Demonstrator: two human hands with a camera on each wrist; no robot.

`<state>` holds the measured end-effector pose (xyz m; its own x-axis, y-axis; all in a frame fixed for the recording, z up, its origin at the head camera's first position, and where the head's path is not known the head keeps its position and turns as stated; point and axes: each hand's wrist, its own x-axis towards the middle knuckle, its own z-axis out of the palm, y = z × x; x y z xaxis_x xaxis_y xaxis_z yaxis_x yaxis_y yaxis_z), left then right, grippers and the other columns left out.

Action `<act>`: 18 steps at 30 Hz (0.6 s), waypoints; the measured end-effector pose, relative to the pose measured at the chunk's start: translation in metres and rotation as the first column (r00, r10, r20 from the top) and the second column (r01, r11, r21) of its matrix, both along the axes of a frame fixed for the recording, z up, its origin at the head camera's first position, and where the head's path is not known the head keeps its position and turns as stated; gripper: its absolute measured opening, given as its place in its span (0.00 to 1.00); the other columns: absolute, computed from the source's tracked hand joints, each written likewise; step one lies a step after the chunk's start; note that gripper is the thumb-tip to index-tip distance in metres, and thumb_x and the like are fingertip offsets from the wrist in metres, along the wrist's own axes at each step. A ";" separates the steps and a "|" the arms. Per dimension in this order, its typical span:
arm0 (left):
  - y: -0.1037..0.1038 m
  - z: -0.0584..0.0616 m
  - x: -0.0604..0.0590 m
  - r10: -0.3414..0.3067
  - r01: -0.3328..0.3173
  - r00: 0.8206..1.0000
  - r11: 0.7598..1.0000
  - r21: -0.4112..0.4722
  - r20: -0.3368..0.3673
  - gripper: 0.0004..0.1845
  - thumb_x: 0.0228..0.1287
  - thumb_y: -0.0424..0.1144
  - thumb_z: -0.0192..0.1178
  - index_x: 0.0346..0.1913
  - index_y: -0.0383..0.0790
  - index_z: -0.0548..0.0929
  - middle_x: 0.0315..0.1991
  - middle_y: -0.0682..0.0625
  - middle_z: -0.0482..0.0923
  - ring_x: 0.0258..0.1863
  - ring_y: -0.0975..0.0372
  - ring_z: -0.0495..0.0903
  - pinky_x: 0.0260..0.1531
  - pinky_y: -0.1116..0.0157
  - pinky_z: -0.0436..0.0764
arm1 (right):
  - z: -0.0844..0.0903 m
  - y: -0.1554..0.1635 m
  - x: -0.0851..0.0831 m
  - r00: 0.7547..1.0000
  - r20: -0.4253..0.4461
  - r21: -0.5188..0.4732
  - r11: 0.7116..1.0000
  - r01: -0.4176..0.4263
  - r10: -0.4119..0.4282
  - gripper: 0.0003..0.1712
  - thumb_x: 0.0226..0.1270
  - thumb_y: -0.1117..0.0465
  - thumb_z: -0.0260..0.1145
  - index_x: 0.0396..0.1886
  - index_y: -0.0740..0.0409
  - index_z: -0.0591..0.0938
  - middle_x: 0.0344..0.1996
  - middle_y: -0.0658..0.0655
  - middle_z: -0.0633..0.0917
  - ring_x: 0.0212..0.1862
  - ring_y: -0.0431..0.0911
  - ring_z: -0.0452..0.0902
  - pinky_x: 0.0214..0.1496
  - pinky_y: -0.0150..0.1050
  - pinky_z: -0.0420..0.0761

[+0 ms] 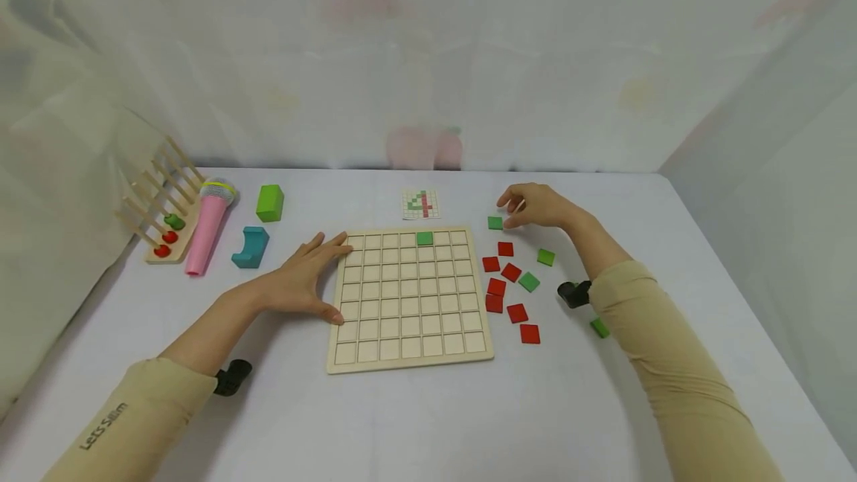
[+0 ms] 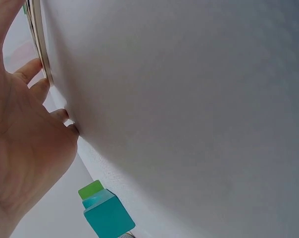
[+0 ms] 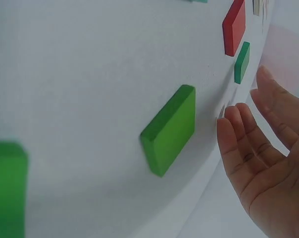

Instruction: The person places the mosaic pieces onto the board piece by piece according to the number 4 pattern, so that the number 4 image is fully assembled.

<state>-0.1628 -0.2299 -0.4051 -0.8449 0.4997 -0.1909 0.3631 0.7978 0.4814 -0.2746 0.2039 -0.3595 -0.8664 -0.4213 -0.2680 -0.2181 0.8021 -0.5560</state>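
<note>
The wooden grid board (image 1: 411, 367) lies flat, with one green tile (image 1: 425, 239) in its top row. My left hand (image 1: 294, 281) is spread along the board's left side, its thumb and fingertips touching the edge; the left wrist view shows the fingers against the board's side (image 2: 36, 37). Right of the board's top corner, my right hand (image 1: 538, 204) hovers with loosely bent fingers around nothing. Its thumb tip is right at a green square tile (image 1: 495, 222), which the right wrist view shows lying just past the fingertips.
Several red tiles (image 1: 518, 313) and green tiles (image 1: 546, 256) lie scattered right of the board. A small pattern card (image 1: 420, 204) lies behind it. At the left are a green block (image 1: 270, 203), a teal curved block (image 1: 251, 248), a pink toy microphone (image 1: 207, 233) and a peg rack (image 1: 190, 223).
</note>
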 end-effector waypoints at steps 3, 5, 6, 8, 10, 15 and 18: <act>0.000 0.000 0.000 -0.003 0.003 1.000 1.000 0.006 0.001 0.67 0.33 0.65 0.78 0.76 0.40 0.57 0.81 0.39 0.42 0.78 0.33 0.35 0.73 0.31 0.40 | -0.001 -0.003 -0.003 1.000 0.007 0.011 1.000 0.002 -0.002 0.23 0.64 0.60 0.70 0.58 0.59 0.79 0.52 0.64 0.81 0.55 0.56 0.78 0.58 0.50 0.78; 0.000 0.000 0.000 -0.003 0.003 1.000 1.000 0.009 0.003 0.67 0.33 0.65 0.78 0.76 0.40 0.57 0.81 0.39 0.42 0.78 0.33 0.35 0.72 0.31 0.39 | -0.002 -0.005 -0.005 1.000 0.008 0.018 1.000 -0.004 0.004 0.23 0.64 0.59 0.70 0.58 0.59 0.79 0.53 0.64 0.81 0.54 0.56 0.77 0.58 0.50 0.78; 0.000 0.000 0.000 -0.004 0.004 1.000 1.000 0.010 0.001 0.67 0.33 0.66 0.78 0.76 0.40 0.57 0.81 0.39 0.42 0.78 0.33 0.35 0.72 0.31 0.40 | -0.003 -0.006 -0.006 1.000 0.008 0.021 1.000 -0.005 0.005 0.23 0.64 0.59 0.70 0.58 0.59 0.79 0.53 0.64 0.81 0.54 0.56 0.76 0.57 0.49 0.78; -0.001 -0.001 0.000 -0.004 0.004 1.000 1.000 0.008 -0.001 0.67 0.33 0.66 0.78 0.76 0.40 0.57 0.81 0.39 0.42 0.78 0.33 0.35 0.73 0.31 0.40 | -0.004 -0.007 -0.007 1.000 0.009 0.027 1.000 -0.009 0.009 0.23 0.64 0.59 0.69 0.58 0.59 0.79 0.53 0.64 0.81 0.54 0.55 0.76 0.57 0.48 0.78; 0.000 0.000 0.000 -0.004 0.004 1.000 1.000 0.007 -0.003 0.67 0.33 0.65 0.78 0.76 0.40 0.57 0.81 0.39 0.42 0.78 0.33 0.35 0.73 0.31 0.40 | -0.005 -0.008 -0.008 1.000 0.014 0.030 0.999 -0.010 0.009 0.23 0.64 0.58 0.69 0.58 0.59 0.79 0.54 0.64 0.81 0.55 0.55 0.75 0.57 0.48 0.78; 0.000 0.000 0.001 0.001 -0.001 1.000 1.000 0.005 0.001 0.66 0.33 0.65 0.79 0.76 0.40 0.57 0.81 0.40 0.42 0.79 0.34 0.35 0.73 0.32 0.39 | -0.009 -0.007 -0.011 1.000 0.024 0.043 0.999 -0.007 0.006 0.23 0.65 0.57 0.70 0.59 0.57 0.79 0.55 0.63 0.80 0.56 0.55 0.74 0.57 0.48 0.77; 0.000 0.001 0.001 0.001 -0.001 1.000 1.000 0.005 0.003 0.66 0.33 0.64 0.79 0.76 0.40 0.57 0.81 0.40 0.42 0.79 0.34 0.35 0.73 0.32 0.39 | -0.011 -0.007 -0.012 1.000 0.026 0.042 0.999 -0.010 0.009 0.23 0.64 0.57 0.70 0.58 0.56 0.80 0.55 0.63 0.80 0.57 0.55 0.74 0.58 0.48 0.76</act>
<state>-0.1617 -0.2302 -0.4037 -0.8450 0.4995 -0.1912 0.3603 0.7958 0.4867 -0.2864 0.1969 -0.3702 -0.8552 -0.4172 -0.3075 -0.2117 0.8227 -0.5276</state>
